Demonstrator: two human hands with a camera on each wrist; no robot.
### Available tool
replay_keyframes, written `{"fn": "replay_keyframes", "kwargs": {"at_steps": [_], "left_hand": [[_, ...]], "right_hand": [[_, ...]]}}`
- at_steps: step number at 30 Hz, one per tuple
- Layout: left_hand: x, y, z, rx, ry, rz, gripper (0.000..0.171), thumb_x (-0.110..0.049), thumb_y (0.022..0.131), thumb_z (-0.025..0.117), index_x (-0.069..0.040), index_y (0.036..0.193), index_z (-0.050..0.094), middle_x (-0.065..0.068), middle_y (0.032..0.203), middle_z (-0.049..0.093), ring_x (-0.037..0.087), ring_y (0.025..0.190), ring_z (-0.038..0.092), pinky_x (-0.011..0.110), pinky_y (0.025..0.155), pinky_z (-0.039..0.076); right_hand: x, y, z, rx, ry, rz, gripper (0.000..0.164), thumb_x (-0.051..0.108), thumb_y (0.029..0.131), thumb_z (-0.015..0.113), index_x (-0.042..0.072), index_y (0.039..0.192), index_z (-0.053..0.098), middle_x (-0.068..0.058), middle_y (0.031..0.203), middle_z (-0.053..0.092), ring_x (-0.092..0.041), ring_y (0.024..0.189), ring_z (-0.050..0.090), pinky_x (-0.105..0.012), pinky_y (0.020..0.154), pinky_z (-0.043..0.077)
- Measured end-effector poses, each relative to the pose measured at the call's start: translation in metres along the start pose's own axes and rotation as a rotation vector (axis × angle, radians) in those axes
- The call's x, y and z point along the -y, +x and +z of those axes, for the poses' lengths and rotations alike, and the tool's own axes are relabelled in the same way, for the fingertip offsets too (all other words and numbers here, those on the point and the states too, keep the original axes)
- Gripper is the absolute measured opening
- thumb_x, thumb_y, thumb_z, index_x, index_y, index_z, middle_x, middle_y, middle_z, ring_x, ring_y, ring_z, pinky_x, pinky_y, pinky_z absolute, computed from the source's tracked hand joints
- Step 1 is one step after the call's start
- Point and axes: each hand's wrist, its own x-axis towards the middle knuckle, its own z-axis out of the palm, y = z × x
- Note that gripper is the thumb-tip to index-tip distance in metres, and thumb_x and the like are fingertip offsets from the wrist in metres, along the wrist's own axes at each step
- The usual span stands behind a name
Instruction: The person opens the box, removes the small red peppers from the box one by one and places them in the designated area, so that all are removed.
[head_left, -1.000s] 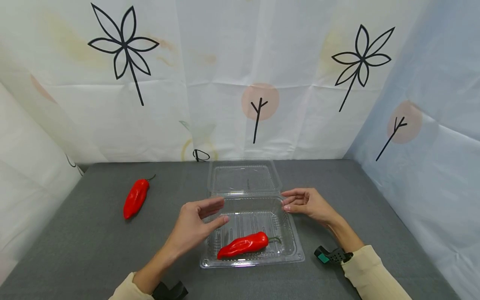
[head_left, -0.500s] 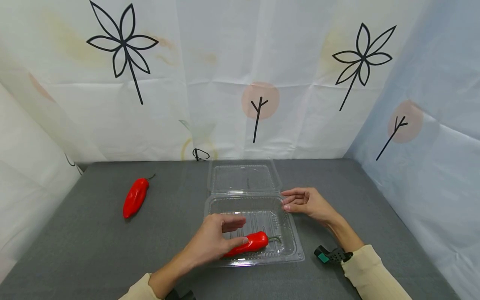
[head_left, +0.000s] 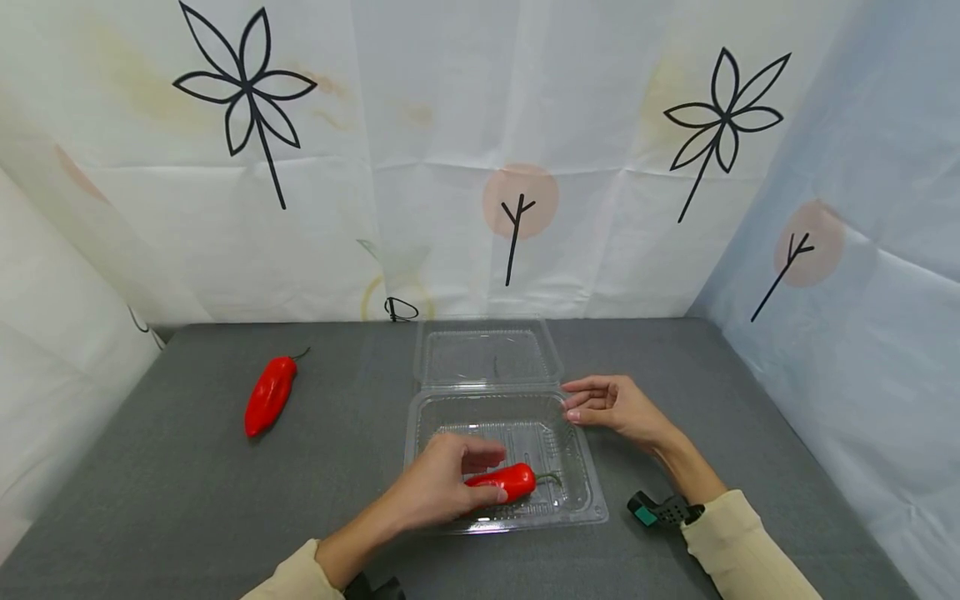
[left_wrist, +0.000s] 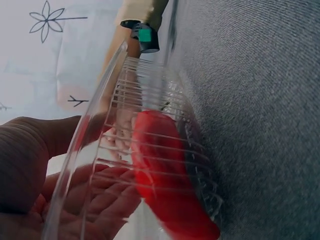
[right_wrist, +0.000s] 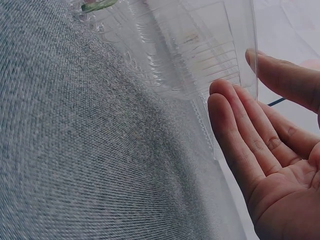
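In the head view, a clear plastic clamshell container lies on the grey table with its lid folded back. Inside its base is a long red pepper, stem towards the right. My left hand reaches over the near rim, thumb and fingers spread on either side of the pepper's left part, which they hide. In the left wrist view the red pepper shows through the ribbed wall, with the fingers beyond it. My right hand rests its fairly straight fingertips at the container's right rim; in the right wrist view the thumb is apart from the fingers.
Another red pepper lies on the table at the left. The open lid stretches to the back, near a white patterned cloth backdrop. A similar cloth borders the right side.
My left hand has moved right and down into the container, from above its left edge to around the pepper. The right hand, the container and both peppers have stayed in place.
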Motion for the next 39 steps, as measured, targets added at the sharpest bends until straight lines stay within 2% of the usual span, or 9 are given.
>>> {"fn": "replay_keyframes", "kwargs": {"at_steps": [4, 14, 32, 39], "left_hand": [[0.0008, 0.0017, 0.0038, 0.013, 0.022, 0.015, 0.048, -0.009, 0.081, 0.086, 0.007, 0.122, 0.069, 0.016, 0.116, 0.073, 0.023, 0.104, 0.072, 0.034, 0.091, 0.057], [0.001, 0.0051, 0.0056, 0.042, 0.071, -0.019, 0.051, -0.01, 0.077, 0.088, 0.004, 0.123, 0.07, 0.012, 0.117, 0.073, 0.02, 0.104, 0.071, 0.032, 0.09, 0.057], [0.0024, 0.0065, 0.007, 0.074, 0.179, -0.032, 0.052, -0.01, 0.074, 0.09, 0.003, 0.12, 0.072, 0.008, 0.111, 0.075, 0.011, 0.096, 0.07, 0.029, 0.087, 0.056], [0.0014, 0.0059, 0.0062, 0.066, 0.159, -0.034, 0.049, -0.01, 0.075, 0.089, 0.002, 0.12, 0.072, 0.007, 0.111, 0.075, 0.012, 0.096, 0.07, 0.029, 0.087, 0.056]], "right_hand": [[0.0004, -0.0002, 0.0005, 0.004, 0.0, 0.002, 0.051, -0.001, 0.093, 0.069, -0.021, 0.135, 0.048, -0.028, 0.11, 0.067, -0.017, 0.097, 0.073, -0.035, 0.085, 0.059], [-0.0002, -0.0001, 0.0002, 0.009, 0.007, -0.004, 0.05, -0.003, 0.094, 0.068, -0.023, 0.135, 0.047, -0.027, 0.11, 0.067, -0.017, 0.097, 0.073, -0.034, 0.085, 0.059], [-0.0015, 0.0004, -0.0006, 0.013, 0.017, -0.01, 0.05, -0.004, 0.093, 0.068, -0.023, 0.134, 0.047, -0.028, 0.11, 0.067, -0.018, 0.097, 0.073, -0.035, 0.085, 0.059], [-0.0011, 0.0003, -0.0003, 0.013, 0.014, -0.011, 0.05, -0.004, 0.093, 0.068, -0.023, 0.134, 0.047, -0.027, 0.11, 0.068, -0.019, 0.097, 0.073, -0.035, 0.085, 0.059]]}}
